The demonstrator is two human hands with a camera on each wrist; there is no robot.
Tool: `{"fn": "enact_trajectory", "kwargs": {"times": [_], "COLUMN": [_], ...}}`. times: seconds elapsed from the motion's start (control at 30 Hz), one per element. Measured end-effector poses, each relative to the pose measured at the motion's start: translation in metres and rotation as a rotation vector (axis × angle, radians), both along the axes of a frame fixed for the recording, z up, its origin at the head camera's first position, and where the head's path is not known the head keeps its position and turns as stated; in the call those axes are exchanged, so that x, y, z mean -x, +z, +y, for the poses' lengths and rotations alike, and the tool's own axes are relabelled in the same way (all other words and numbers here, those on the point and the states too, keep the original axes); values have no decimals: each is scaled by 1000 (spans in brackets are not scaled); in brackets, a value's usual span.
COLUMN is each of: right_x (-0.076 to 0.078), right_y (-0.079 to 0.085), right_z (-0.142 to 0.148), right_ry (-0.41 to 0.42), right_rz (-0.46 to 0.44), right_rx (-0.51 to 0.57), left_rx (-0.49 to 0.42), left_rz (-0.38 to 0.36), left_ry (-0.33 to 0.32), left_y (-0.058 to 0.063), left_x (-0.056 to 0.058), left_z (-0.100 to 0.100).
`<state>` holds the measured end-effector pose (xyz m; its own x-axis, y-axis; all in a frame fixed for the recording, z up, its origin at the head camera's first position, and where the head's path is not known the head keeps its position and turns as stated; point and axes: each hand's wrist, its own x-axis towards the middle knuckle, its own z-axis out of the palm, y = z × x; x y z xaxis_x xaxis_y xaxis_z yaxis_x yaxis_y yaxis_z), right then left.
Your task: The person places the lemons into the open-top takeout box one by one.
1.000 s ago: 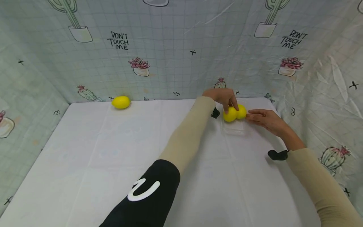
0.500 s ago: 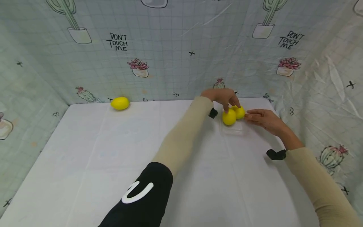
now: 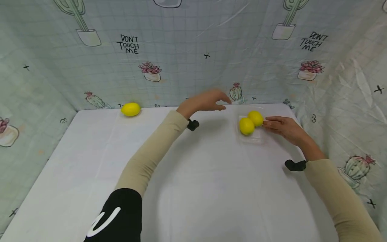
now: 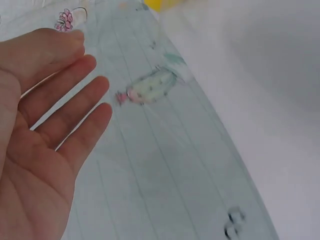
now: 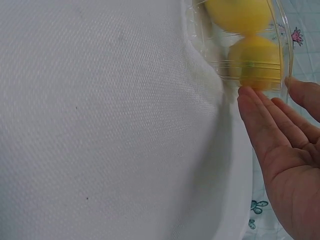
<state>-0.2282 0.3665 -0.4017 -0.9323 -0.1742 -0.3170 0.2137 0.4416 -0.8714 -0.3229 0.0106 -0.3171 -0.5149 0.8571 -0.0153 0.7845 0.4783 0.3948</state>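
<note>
Hovering by the back edge of the worktop (image 3: 211, 188), the left hand (image 3: 205, 101) holds nothing; its fingers are loosely bent and slightly parted. Just to its right sits a clear plastic tray (image 3: 251, 140) with two yellow fruits in it, the front fruit (image 3: 246, 126) and the back fruit (image 3: 255, 118), set diagonally and seemingly touching. At the tray's right side, the right hand (image 3: 285, 128) lies with straight fingers, their tips against the clear wall and the thumb beside the rim. Well apart, near the back left corner, a lemon-shaped yellow fruit (image 3: 131, 109) rests on its side. Behind hangs a cactus-printed sheet (image 3: 181, 40).
</note>
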Motion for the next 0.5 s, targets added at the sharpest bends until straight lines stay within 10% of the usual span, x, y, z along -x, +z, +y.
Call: {"fn": "enact_trajectory", "kwargs": {"times": [0.5], "right_x": [0], "right_y": [0], "right_z": [1], "right_ry": [-6], "right_rz": [-21], "right_rx": [18], "left_rx": [-1], "left_rz": [121], "left_ry": [275], "left_y": [-31], "left_x": [-8], "left_z": [-171]}}
